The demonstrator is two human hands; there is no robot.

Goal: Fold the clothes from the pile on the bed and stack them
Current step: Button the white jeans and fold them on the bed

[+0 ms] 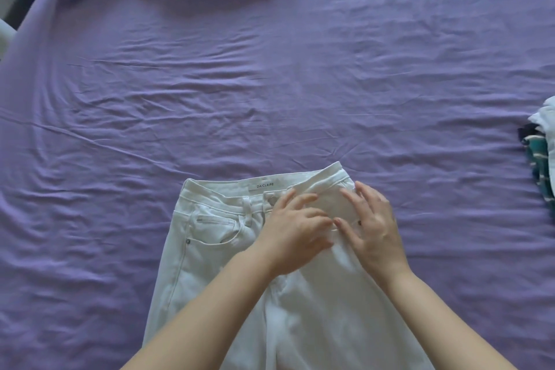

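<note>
1. Bed with wrinkled purple sheet (270, 84): serves as folding surface.
2. White denim trousers (210, 249): laid flat at near edge, waistband away, front up, ready for folding.
3. Left hand (295, 234), right hand (372, 228): fingers spread flat on the right hip, gripping nothing, apparently smoothing.

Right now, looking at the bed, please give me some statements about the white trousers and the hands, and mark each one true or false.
1. The white trousers lie waistband away from the person. True.
2. The left hand and the right hand both rest on the trousers near the waistband. True.
3. The trousers are already folded into a small square. False: they lie spread flat, legs running toward the person.
4. The sheet is green. False: it is purple.
5. A few clothes lie at the right edge of the bed. True.
</note>
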